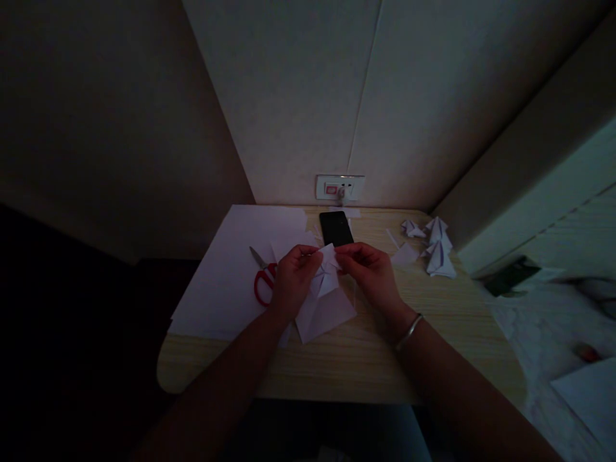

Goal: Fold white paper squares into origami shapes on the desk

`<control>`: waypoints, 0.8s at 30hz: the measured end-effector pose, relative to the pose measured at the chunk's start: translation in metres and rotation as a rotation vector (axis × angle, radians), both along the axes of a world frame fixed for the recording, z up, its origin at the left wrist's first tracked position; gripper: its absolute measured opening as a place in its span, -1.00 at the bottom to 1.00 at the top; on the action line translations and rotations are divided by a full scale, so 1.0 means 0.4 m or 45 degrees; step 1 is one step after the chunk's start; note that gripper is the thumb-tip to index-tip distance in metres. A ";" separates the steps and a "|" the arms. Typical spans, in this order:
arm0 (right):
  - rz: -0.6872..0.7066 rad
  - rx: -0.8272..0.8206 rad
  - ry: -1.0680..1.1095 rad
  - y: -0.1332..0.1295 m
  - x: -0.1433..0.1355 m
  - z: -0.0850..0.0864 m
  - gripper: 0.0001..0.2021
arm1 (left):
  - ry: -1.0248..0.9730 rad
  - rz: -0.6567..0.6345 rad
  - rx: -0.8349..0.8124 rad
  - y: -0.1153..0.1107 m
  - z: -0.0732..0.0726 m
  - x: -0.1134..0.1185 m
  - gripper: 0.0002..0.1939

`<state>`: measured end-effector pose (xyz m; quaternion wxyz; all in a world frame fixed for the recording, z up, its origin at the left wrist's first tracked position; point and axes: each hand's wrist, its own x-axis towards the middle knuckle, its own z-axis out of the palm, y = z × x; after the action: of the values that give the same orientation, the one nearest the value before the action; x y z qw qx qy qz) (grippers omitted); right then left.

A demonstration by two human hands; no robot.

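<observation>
A small folded white paper piece is held up between my two hands over the table. My left hand pinches its left edge between thumb and fingers. At its upper right, my right hand pinches another part of the same piece, with a bracelet on that wrist. Beneath it lies a loose square sheet of paper. Red-handled scissors rest beside my left hand on white sheets, their blades pointing away from me. A dark phone lies just beyond my hands.
Large white sheets cover the left of the wooden table. Several folded paper figures stand at the right, near a paper scrap. A wall socket with something plugged in is behind the table.
</observation>
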<state>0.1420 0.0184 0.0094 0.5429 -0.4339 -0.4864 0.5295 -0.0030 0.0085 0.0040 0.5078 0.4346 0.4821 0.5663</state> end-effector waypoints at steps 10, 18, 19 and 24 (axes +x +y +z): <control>0.026 -0.012 -0.004 0.006 -0.003 -0.008 -0.69 | 0.019 0.000 0.046 0.004 -0.019 0.000 -0.85; 0.089 -0.018 0.013 0.011 -0.001 -0.016 -0.64 | 0.007 -0.089 -0.130 0.002 0.003 -0.002 -0.76; 0.119 -0.026 0.017 0.011 -0.001 -0.016 -0.62 | 0.015 -0.066 -0.130 0.002 0.003 -0.003 -0.78; 0.154 -0.056 -0.007 0.009 0.004 -0.007 -0.60 | -0.052 -0.054 -0.141 0.004 -0.002 -0.003 -0.80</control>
<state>0.1434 0.0219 0.0068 0.4990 -0.4171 -0.5013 0.5707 -0.0040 0.0102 0.0033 0.5526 0.4042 0.4932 0.5366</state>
